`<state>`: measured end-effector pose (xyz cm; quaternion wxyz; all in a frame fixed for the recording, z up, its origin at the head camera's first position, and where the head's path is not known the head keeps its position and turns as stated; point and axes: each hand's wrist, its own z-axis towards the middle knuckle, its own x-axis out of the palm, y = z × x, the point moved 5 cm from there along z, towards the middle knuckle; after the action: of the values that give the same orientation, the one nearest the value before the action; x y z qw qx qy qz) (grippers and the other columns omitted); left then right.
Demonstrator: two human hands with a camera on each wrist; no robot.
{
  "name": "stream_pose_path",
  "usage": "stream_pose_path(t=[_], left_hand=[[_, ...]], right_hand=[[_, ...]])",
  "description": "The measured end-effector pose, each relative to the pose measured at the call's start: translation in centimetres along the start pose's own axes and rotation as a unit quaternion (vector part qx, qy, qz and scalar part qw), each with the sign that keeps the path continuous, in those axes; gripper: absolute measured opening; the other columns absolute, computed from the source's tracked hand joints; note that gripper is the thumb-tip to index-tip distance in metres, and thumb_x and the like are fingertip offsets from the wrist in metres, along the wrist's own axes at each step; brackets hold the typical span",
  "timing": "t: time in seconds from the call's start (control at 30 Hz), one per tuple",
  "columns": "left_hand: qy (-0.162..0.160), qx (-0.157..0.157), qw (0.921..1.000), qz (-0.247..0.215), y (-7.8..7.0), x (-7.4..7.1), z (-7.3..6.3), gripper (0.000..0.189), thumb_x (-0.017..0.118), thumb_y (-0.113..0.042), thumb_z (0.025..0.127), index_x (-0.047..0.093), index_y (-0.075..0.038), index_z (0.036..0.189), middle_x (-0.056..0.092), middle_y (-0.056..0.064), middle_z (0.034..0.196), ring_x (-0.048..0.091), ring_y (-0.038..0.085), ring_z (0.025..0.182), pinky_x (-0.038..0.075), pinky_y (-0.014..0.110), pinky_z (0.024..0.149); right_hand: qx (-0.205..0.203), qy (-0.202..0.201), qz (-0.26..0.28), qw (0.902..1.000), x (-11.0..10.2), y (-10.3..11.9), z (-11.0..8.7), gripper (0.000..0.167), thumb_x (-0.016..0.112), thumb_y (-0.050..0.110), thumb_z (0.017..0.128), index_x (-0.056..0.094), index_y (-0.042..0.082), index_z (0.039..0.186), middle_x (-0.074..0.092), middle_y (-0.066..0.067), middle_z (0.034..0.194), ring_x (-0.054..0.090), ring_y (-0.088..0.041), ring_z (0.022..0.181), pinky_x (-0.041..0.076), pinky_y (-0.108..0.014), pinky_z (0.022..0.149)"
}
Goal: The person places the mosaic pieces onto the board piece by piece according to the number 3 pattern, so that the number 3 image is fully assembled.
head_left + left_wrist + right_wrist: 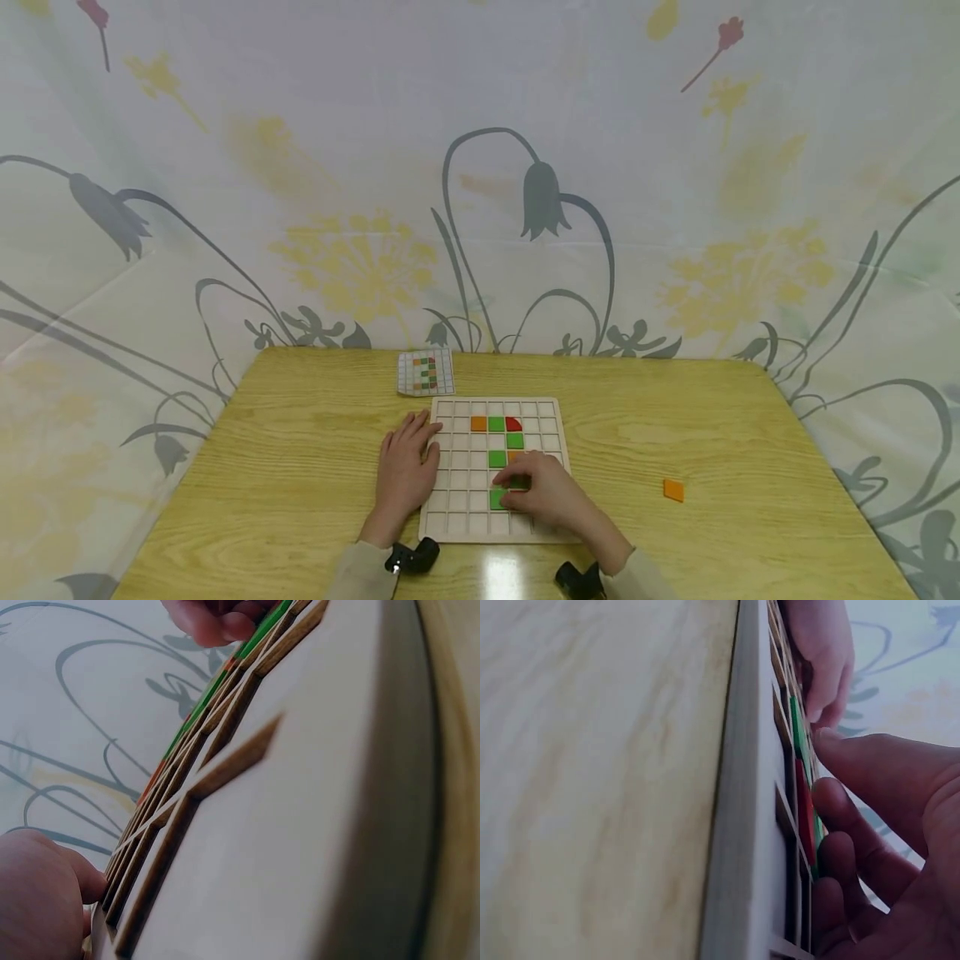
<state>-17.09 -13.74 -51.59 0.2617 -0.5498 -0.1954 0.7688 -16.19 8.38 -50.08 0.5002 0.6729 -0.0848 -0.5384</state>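
Observation:
A pale wooden grid board (457, 479) lies on the table with several coloured tiles in its cells. My left hand (407, 467) rests along the board's left edge, fingers stretched forward, thumb at the rim. Over the lower middle of the board, my right hand (546, 492) has its thumb and bent fingers apart, fingertips right at a green tile (497, 500). In the right wrist view a red tile (805, 810) sits in the board beside those fingers. Higher up are an orange tile (478, 424) and a rounded red tile (513, 424). The right hand partly hides the lower tiles.
A small pattern card (425, 358) with a coloured grid lies behind the board, toward the table's far edge. One loose orange tile (673, 490) lies to the right on the wooden table (300, 467). A flower-printed curtain (375, 167) hangs behind the table.

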Motion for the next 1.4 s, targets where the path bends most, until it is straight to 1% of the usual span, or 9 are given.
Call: stream_pose_path(t=[0.1,0.2,0.4,0.47,0.67,0.93,1.13,1.27,1.4], left_hand=[[-0.002,0.004,1.0000,0.000,0.0,0.0,0.0,0.028,0.061,-0.012,0.095,0.071,-0.010,0.122,0.056,0.012,0.142,0.043,0.036,0.137,0.027,0.063,0.108],[0.005,-0.003,1.0000,-0.002,0.0,0.0,0.0,0.028,0.061,-0.013,0.096,0.071,-0.010,0.122,0.055,0.012,0.143,0.042,0.035,0.138,0.026,0.063,0.109],[0.001,-0.001,1.0000,0.002,0.0,-0.1,0.0,0.028,0.061,-0.012,0.095,0.071,-0.009,0.121,0.056,0.012,0.142,0.043,0.036,0.137,0.027,0.063,0.109],[-0.002,0.002,1.0000,0.003,0.0,-0.1,0.0,0.028,0.061,-0.011,0.095,0.072,-0.009,0.121,0.056,0.013,0.142,0.043,0.036,0.136,0.027,0.064,0.108],[0.007,-0.009,0.9999,-0.002,0.1,0.0,0.0,0.028,0.061,-0.013,0.096,0.071,-0.010,0.122,0.055,0.012,0.143,0.041,0.035,0.138,0.025,0.062,0.110],[0.006,-0.006,1.0000,-0.001,0.1,0.1,0.0,0.028,0.061,-0.014,0.096,0.071,-0.010,0.122,0.054,0.011,0.144,0.041,0.034,0.139,0.025,0.062,0.110],[0.001,0.001,1.0000,-0.004,0.2,0.2,0.0,0.029,0.061,-0.013,0.096,0.071,-0.010,0.123,0.054,0.011,0.144,0.041,0.034,0.139,0.026,0.063,0.109],[-0.002,0.003,1.0000,-0.005,0.2,0.2,0.0,0.029,0.061,-0.012,0.096,0.071,-0.010,0.122,0.055,0.011,0.144,0.042,0.035,0.138,0.026,0.063,0.109],[-0.002,0.004,1.0000,-0.006,-0.1,-0.1,0.0,0.028,0.061,-0.011,0.095,0.071,-0.009,0.121,0.055,0.013,0.143,0.042,0.036,0.137,0.027,0.064,0.108]], right_hand=[[0.007,-0.004,0.029,0.9995,-0.3,0.0,-0.1,0.015,0.079,0.010,0.085,0.077,0.012,0.100,0.068,0.006,0.095,0.060,-0.009,0.083,0.051,-0.027,0.073],[0.007,-0.006,0.051,0.9986,-0.6,0.1,-0.3,0.015,0.077,0.007,0.086,0.077,0.009,0.101,0.069,0.002,0.097,0.063,-0.011,0.084,0.053,-0.027,0.074],[0.010,-0.019,0.062,0.9978,-1.3,-0.5,-0.5,0.013,0.075,0.006,0.087,0.076,0.009,0.100,0.069,0.001,0.097,0.063,-0.012,0.086,0.054,-0.027,0.075],[0.016,-0.024,0.062,0.9976,-1.7,-0.9,-0.6,0.013,0.075,0.007,0.087,0.076,0.010,0.100,0.069,0.001,0.096,0.062,-0.011,0.084,0.053,-0.027,0.074],[0.043,-0.047,0.040,0.9972,-3.2,-1.5,-1.4,0.013,0.075,0.009,0.088,0.076,0.010,0.101,0.068,0.004,0.093,0.059,-0.010,0.081,0.052,-0.026,0.072],[0.066,-0.081,0.028,0.9941,-5.7,-2.7,-2.8,0.014,0.074,0.006,0.088,0.075,0.007,0.102,0.067,0.001,0.096,0.060,-0.014,0.083,0.053,-0.027,0.073],[0.078,-0.117,0.014,0.9900,-7.6,-4.2,-4.2,0.015,0.076,0.006,0.087,0.076,0.009,0.101,0.068,0.002,0.096,0.061,-0.013,0.083,0.053,-0.028,0.072],[0.081,-0.149,0.006,0.9855,-8.7,-4.9,-5.2,0.016,0.077,0.002,0.085,0.076,0.007,0.100,0.070,-0.001,0.096,0.062,-0.012,0.082,0.054,-0.027,0.070],[0.091,-0.167,-0.001,0.9817,-10.0,-5.6,-6.5,0.017,0.077,0.001,0.085,0.076,0.006,0.102,0.071,-0.005,0.097,0.063,-0.011,0.081,0.054,-0.027,0.069]])
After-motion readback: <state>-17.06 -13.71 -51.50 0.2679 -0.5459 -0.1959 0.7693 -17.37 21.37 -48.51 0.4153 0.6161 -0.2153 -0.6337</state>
